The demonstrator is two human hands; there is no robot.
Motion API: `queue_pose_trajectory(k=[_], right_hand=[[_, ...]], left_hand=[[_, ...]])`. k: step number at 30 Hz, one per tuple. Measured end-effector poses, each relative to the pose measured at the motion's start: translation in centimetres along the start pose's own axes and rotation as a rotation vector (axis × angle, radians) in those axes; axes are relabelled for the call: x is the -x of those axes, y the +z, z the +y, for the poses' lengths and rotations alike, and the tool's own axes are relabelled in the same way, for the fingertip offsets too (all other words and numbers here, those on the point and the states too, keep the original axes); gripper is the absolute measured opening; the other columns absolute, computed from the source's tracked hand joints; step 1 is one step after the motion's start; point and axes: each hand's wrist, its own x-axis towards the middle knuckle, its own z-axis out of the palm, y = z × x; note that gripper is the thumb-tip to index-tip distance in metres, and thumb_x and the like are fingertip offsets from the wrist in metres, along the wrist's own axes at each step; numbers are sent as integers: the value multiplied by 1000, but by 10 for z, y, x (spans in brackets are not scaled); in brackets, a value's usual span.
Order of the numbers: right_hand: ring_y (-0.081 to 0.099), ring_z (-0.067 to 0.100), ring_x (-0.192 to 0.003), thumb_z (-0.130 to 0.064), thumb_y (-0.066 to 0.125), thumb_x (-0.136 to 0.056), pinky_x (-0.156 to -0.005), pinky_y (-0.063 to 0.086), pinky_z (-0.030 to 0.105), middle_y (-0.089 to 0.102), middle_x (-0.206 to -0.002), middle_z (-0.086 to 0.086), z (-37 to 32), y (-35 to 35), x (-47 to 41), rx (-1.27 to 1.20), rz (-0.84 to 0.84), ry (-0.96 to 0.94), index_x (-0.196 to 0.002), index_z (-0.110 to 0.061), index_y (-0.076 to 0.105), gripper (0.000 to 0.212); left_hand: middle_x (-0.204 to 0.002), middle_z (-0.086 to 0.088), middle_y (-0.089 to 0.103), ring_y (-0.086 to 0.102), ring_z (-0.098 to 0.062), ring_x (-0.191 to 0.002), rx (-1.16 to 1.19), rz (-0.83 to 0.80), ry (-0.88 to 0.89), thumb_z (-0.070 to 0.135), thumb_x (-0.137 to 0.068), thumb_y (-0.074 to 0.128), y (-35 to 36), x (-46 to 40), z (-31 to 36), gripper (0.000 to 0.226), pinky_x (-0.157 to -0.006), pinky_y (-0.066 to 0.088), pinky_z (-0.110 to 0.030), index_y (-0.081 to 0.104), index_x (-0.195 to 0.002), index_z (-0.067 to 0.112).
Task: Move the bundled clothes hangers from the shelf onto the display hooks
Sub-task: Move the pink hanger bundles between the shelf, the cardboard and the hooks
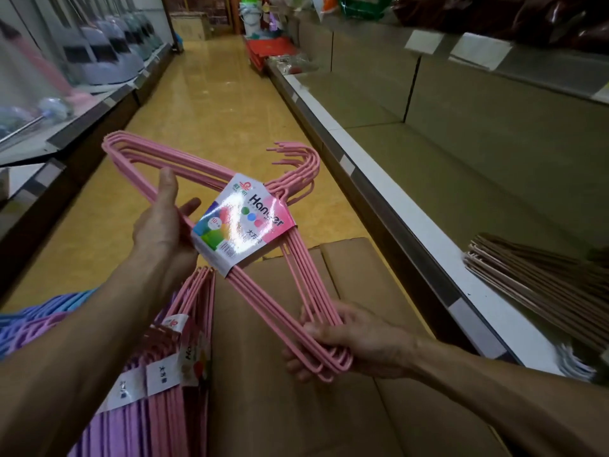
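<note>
We held the pink hanger bundle [250, 222] up over the aisle floor [211, 127], left hand [164, 225] gripping one shoulder, right hand [356, 344] curled round the other end. More labelled bundles [171, 374] lay below beside a cardboard box [296, 374]; brown hangers [534, 285], perhaps wooden, rested on the shelf [445, 179].

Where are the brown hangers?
In the head view, the brown hangers lie on the low shelf at the right, beyond the right hand that grips the pink hanger bundle.
</note>
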Motion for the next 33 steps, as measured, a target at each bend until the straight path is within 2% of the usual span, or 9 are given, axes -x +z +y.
queue_pose_trajectory(k=[4,6,11,17,20,22,26,30,33], right_hand=[[68,29,-97,-10,57,-98,-81,60,36,63,-114,22,-4,6,-5,123,85,-22,-129,-2,47,33],[68,25,-91,-9,62,-95,-77,60,33,64,-110,15,-7,9,-8,166,136,-31,-132,-7,49,39],[62,17,-72,-18,69,-88,-68,58,28,63,-83,4,-22,18,-17,55,139,-27,-118,-3,53,37],[49,6,-53,-38,75,-80,-50,44,17,50,-70,-5,-48,28,-26,-134,19,-29,-87,-17,58,27],[47,5,-50,-37,74,-81,-48,39,16,49,-65,-6,-58,32,-28,-143,9,7,-79,-19,57,24],[41,5,-47,-29,68,-88,-47,34,16,45,-59,-7,-62,35,-30,-74,86,0,-73,-21,53,23],[32,7,-41,-11,58,-93,-41,28,19,36,-50,-6,-57,40,-33,85,287,-86,-63,-23,43,36],[32,10,-42,-6,56,-91,-39,28,21,35,-52,-3,-50,42,-29,138,358,-175,-64,-20,44,33],[35,13,-44,-7,61,-90,-41,31,23,41,-54,-2,-50,45,-25,256,437,-238,-72,-16,49,24]], left_hand=[[-116,-4,70,72,-28,-95,5,67,82,38,-101,51,-14,-2,4,45,-80,60,-52,44,-136,9],[-112,-4,69,71,-27,-98,-15,86,112,32,-104,48,-18,-3,6,39,-82,60,-51,44,-135,8],[-97,-1,59,64,-20,-97,-18,85,133,28,-104,48,-25,0,9,19,-82,60,-45,46,-108,10],[-104,-4,57,66,-26,-111,49,-13,93,27,-104,47,-27,6,7,24,-90,57,-52,47,-118,7],[-106,-6,61,69,-27,-106,83,-59,74,27,-104,48,-26,11,8,34,-92,55,-53,48,-130,5],[-111,-6,64,72,-26,-101,77,-74,67,28,-104,47,-28,13,9,39,-91,56,-52,46,-136,6],[-117,-9,68,71,-23,-98,-210,-39,131,34,-103,47,-30,13,10,41,-84,58,-44,49,-132,4],[-113,-13,63,65,-28,-102,-507,-34,164,37,-104,44,-33,7,13,38,-89,55,-43,58,-110,2],[-132,-13,59,64,-28,-107,-688,-3,201,39,-103,44,-35,4,13,48,-93,53,-43,53,-134,4]])
